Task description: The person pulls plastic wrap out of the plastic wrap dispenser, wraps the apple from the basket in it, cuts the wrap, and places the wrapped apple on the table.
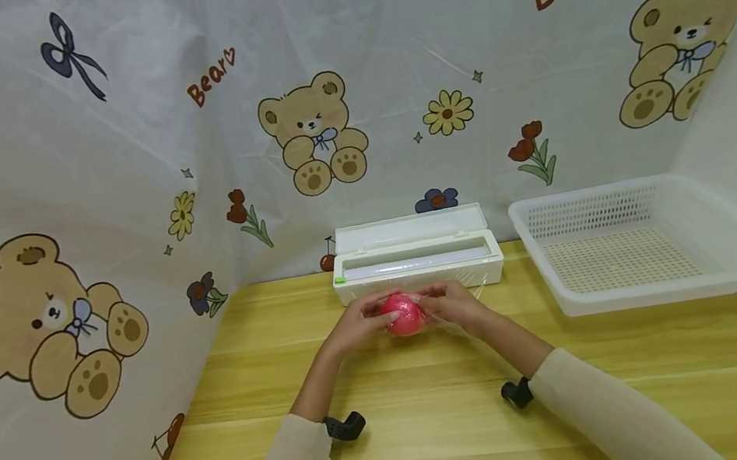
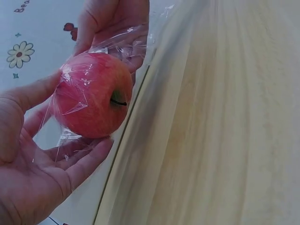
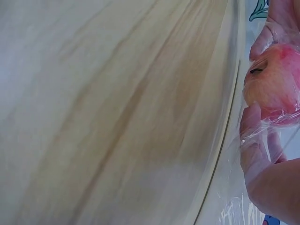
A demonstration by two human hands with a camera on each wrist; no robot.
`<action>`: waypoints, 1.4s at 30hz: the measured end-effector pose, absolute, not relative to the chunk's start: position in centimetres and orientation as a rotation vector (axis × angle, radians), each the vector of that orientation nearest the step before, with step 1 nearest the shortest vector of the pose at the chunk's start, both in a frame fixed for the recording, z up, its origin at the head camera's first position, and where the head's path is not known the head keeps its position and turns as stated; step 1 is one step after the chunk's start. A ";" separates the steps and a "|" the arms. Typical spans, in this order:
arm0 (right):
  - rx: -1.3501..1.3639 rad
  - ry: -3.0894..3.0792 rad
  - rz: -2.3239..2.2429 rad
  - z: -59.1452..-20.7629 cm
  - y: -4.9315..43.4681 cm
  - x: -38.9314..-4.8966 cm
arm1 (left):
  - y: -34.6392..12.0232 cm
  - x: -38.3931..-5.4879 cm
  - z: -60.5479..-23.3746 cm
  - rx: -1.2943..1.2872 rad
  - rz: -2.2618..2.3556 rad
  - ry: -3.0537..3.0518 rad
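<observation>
A red apple point(image 2: 96, 93), its stem end bare toward the left wrist camera, is held between both hands above the table. Clear plastic wrap point(image 2: 129, 44) clings to part of its skin and stretches over to the right hand. My left hand point(image 1: 362, 323) grips the apple from the left, thumb on one side and fingers beneath in the left wrist view. From the other side my right hand point(image 1: 453, 304) holds the apple and the wrap, with loose film hanging below that hand point(image 3: 234, 206) in the right wrist view.
Behind the hands stands a white cling wrap box point(image 1: 418, 279), its lid raised and a roll inside. A white plastic basket point(image 1: 667, 292) sits at the right on the wooden table point(image 1: 424, 426). Bear-printed cloth point(image 1: 377, 40) hangs behind and at left.
</observation>
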State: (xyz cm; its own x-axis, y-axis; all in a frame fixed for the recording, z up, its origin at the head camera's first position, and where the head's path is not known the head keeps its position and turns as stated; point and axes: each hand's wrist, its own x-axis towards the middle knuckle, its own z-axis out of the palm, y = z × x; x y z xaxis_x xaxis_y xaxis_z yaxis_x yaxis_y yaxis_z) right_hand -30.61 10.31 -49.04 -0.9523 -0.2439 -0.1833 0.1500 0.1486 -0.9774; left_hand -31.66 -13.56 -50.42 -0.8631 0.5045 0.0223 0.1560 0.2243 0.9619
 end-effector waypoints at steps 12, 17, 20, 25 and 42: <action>-0.427 2.719 -1.717 -49.1 10.2 -29.4 | -13.4 -32.0 -50.4 0.523 1.724 2.188; -0.912 3.003 -1.494 -48.6 11.3 -29.0 | -13.6 -32.1 -50.2 0.502 1.732 2.174; -1.150 2.978 -1.346 -48.7 11.6 -29.0 | -13.9 -32.2 -50.2 0.512 1.738 2.154; -1.242 2.877 -1.267 -48.9 11.3 -29.3 | -14.2 -32.5 -50.0 0.485 1.752 2.113; -1.128 2.763 -1.438 -49.3 10.4 -31.0 | -14.7 -32.5 -49.7 0.417 1.799 2.046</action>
State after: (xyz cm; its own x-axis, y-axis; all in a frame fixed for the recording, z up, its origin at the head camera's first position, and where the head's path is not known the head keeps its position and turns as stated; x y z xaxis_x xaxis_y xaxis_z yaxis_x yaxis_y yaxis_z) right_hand -31.03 10.39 -49.25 -0.7550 -0.4901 0.4357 -0.6380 0.3957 -0.6606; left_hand -32.54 -14.69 -49.68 -0.8825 0.4619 -0.0889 -0.0289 0.1353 0.9904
